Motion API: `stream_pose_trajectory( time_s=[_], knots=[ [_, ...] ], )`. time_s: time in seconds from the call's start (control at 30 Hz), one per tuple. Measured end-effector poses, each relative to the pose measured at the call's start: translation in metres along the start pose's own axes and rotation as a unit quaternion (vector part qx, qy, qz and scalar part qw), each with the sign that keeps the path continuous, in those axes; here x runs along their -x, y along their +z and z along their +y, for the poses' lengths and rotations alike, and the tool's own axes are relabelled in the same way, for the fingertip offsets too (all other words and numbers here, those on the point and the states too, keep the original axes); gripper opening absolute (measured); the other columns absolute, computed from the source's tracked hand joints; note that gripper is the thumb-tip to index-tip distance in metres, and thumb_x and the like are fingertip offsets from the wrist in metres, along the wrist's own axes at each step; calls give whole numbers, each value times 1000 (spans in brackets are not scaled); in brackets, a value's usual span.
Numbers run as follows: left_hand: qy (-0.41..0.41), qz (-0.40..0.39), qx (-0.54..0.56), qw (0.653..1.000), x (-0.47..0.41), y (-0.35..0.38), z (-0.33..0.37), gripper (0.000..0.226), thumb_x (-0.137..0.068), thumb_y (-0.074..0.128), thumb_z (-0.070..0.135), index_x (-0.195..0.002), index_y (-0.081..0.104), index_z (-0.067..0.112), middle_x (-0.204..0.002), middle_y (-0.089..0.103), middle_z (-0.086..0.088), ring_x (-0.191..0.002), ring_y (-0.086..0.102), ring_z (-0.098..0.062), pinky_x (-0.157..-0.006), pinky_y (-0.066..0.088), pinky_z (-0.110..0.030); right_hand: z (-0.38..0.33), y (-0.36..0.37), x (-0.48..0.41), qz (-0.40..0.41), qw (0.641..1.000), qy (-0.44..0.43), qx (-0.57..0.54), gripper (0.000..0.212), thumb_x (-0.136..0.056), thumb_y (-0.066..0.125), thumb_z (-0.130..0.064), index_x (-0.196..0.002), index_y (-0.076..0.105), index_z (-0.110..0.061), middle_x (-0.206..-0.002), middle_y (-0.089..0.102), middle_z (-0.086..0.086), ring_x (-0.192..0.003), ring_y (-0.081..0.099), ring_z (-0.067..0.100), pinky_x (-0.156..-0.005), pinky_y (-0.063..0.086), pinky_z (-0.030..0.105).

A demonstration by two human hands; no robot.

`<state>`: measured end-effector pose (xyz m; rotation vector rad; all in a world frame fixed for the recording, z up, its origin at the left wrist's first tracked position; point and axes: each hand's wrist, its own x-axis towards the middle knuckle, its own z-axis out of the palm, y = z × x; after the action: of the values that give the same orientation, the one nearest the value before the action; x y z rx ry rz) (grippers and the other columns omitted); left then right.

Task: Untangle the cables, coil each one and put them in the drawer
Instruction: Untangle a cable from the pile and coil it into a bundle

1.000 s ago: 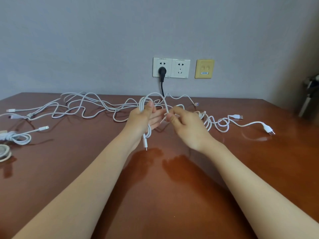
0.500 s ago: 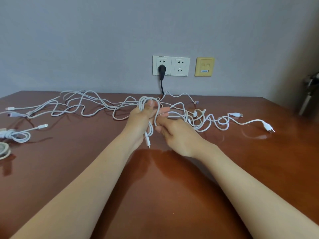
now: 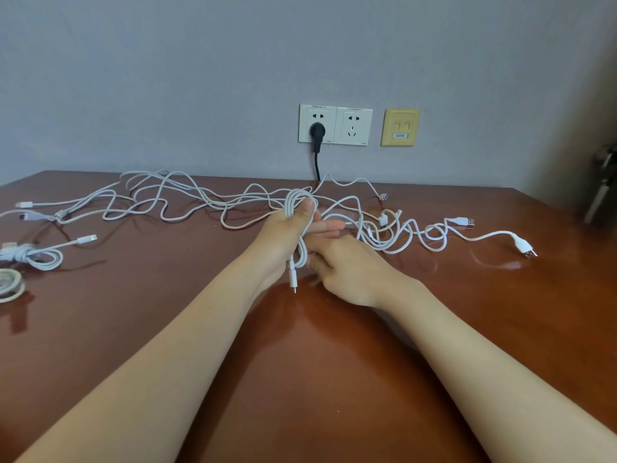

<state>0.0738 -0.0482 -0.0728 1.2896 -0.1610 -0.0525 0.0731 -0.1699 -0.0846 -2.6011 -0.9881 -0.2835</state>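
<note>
My left hand (image 3: 285, 233) holds several loops of a white cable (image 3: 298, 200) wound around its palm, thumb pressed on top; the cable's small plug (image 3: 293, 279) dangles below. Just to the right and below it, my right hand (image 3: 350, 267) pinches the same cable beneath the loops. A long tangle of white cables (image 3: 187, 203) spreads across the back of the brown table (image 3: 167, 312) to the left. More tangled white cable (image 3: 410, 233) lies to the right, ending in USB plugs (image 3: 526, 248). No drawer is in view.
At the left edge lie a bundled white cable (image 3: 36, 255) and a coiled cable (image 3: 10, 285). A black plug (image 3: 317, 132) sits in the wall socket, its cord dropping behind the table. A dark object (image 3: 601, 192) stands at the far right.
My right hand has moved down and left, from beside my left fingertips to beneath the loops. One more turn of cable lies around my left hand. The cable on the right has shifted slightly.
</note>
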Motion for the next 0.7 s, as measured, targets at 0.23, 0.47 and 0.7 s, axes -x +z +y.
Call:
stream_pose_trajectory(
  time_s=[0.23, 0.47, 0.7],
  knots=[
    [6, 42, 171, 984, -8, -2, 9, 41, -101, 27, 36, -70, 44, 15, -60, 69, 6, -66, 68, -8, -71, 50, -26, 3, -5, 0, 18, 999, 12, 28, 27, -100, 37, -32, -97, 58, -15, -80, 60, 6, -87, 55, 30, -73, 33, 32],
    [-17, 75, 262, 962, -9, -17, 20, 41, -99, 28, 45, -68, 39, 22, -31, 27, 8, -25, 29, -2, -31, 27, -11, 10, -15, 0, -11, 997, 26, 69, 37, -96, 41, -43, -71, 49, -17, -59, 45, -7, -63, 41, 7, -86, 23, 28],
    [32, 119, 62, 990, -10, -21, 15, 34, -101, 35, 35, -73, 42, 16, -35, 29, 11, -27, 28, -3, -32, 27, -10, 6, -33, 5, 61, 995, 31, -74, 33, -85, 62, -16, -62, 49, -35, -68, 49, -14, -64, 43, 0, -62, 30, 18]
  ],
)
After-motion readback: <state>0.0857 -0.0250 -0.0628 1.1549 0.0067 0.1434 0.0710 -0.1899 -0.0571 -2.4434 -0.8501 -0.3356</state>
